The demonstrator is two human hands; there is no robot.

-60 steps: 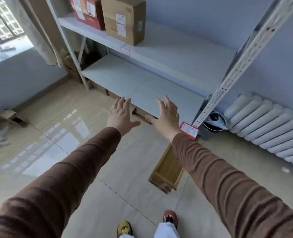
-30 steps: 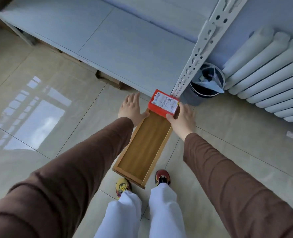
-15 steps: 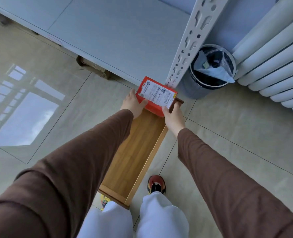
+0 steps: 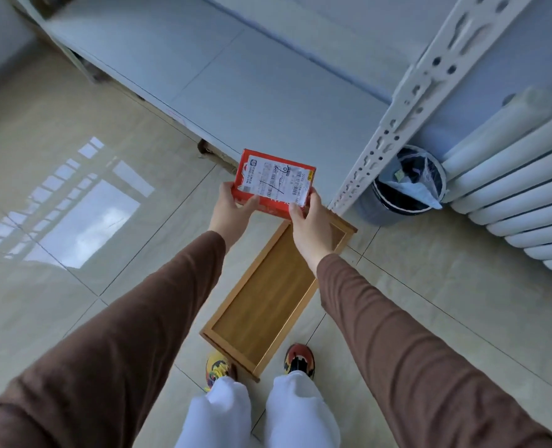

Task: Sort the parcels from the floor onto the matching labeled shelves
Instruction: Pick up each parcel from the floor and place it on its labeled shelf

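A small red parcel (image 4: 274,182) with a white shipping label and a handwritten mark is held up flat between both hands, label facing me. My left hand (image 4: 232,208) grips its lower left corner and my right hand (image 4: 310,218) grips its lower right corner. It hangs above the far end of a shallow wooden tray (image 4: 268,302) that lies on the tiled floor between my feet. The low white shelf (image 4: 235,76) lies just beyond the parcel, its visible part bare.
A white perforated shelf upright (image 4: 407,101) slants down on the right. Behind it stands a round bin with a plastic liner (image 4: 407,185), and a white radiator (image 4: 520,189) fills the right edge. A cardboard box (image 4: 213,153) peeks from under the shelf.
Both hands reached down to the tray, took hold of the red parcel and have lifted it off the tray's far end. My view has tilted down toward the floor.
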